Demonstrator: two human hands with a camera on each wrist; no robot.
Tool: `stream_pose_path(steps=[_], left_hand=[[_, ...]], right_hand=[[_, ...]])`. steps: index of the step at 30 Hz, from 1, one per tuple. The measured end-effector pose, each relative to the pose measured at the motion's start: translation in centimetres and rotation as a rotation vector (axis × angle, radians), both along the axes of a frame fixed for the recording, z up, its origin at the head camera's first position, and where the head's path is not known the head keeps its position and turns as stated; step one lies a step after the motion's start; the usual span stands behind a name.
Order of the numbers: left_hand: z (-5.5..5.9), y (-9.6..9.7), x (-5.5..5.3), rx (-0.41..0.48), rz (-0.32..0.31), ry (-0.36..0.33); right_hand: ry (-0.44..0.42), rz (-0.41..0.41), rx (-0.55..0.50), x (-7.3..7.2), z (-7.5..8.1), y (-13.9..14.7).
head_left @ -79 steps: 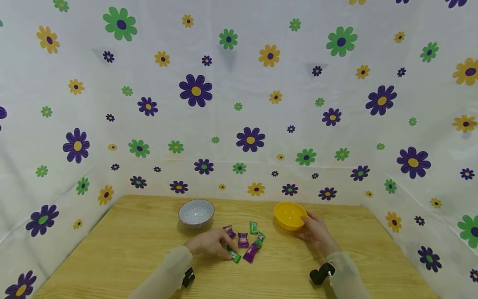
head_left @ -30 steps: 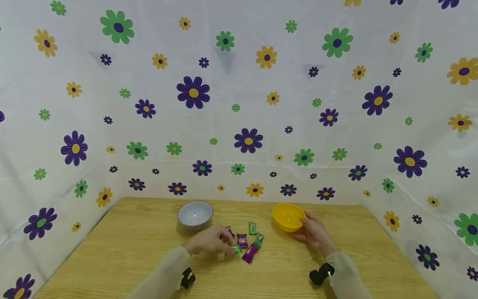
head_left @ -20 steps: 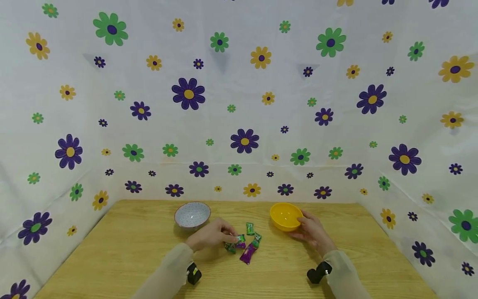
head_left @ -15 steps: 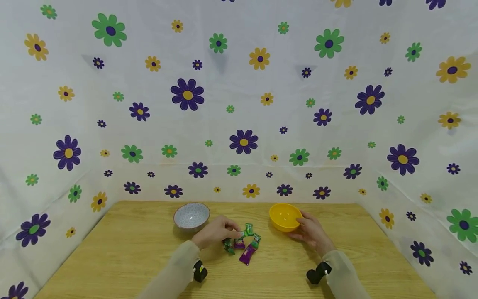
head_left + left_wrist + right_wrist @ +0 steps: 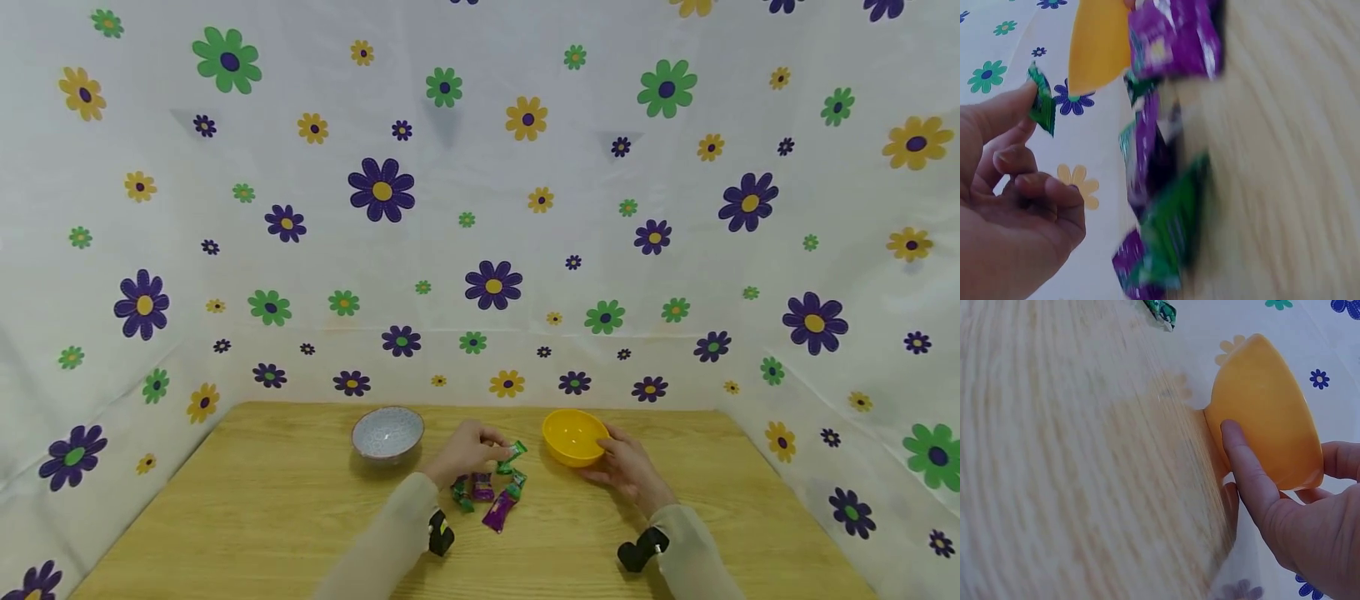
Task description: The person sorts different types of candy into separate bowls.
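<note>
Green candy (image 5: 512,454) is pinched at the fingertips of the left hand (image 5: 468,446), raised off the wooden table (image 5: 262,517) between the candy pile and the yellow bowl (image 5: 573,435). In the left wrist view the same wrapper (image 5: 1041,106) is seen nipped between thumb and forefinger, the other fingers (image 5: 1047,190) being curled inward. Just below the hand, a small heap of purple and green wrapped candies (image 5: 487,492) is left lying on the table. To the right, the yellow bowl is held by the right hand (image 5: 630,467), the fingers (image 5: 1247,469) being curved around its outer wall. A grey patterned bowl (image 5: 387,433) is set further left, apart from the pile. The table is enclosed by flowered white sheeting (image 5: 480,208).
</note>
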State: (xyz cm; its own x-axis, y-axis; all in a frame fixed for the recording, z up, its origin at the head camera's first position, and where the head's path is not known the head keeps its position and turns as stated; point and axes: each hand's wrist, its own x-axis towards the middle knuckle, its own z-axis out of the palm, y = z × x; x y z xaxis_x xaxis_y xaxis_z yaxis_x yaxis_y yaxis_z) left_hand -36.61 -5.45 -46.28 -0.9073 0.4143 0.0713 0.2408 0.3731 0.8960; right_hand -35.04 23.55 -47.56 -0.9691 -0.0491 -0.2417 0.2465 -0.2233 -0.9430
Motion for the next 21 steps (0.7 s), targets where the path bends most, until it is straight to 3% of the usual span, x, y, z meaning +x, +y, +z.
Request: stream_pose_path(steps=[6,11,16,21], left_hand=[[0.0,2.4,0.2,0.056,0.133,0.019],[-0.1,4.4,0.0,0.116,0.155,0.018],[-0.1,5.7,-0.1,0.122,0.176,0.005],[0.0,7.1,0.0,0.152,0.224,-0.060]], right_hand=[[-0.010,0.006,0.004,0.2,0.0,-0.1],[-0.013,0.008,0.005,0.1,0.0,0.1],[-0.019,0.004,-0.005,0.0,0.2,-0.1],[-0.034,-0.004,-0.010,-0.1,0.1,-0.1]])
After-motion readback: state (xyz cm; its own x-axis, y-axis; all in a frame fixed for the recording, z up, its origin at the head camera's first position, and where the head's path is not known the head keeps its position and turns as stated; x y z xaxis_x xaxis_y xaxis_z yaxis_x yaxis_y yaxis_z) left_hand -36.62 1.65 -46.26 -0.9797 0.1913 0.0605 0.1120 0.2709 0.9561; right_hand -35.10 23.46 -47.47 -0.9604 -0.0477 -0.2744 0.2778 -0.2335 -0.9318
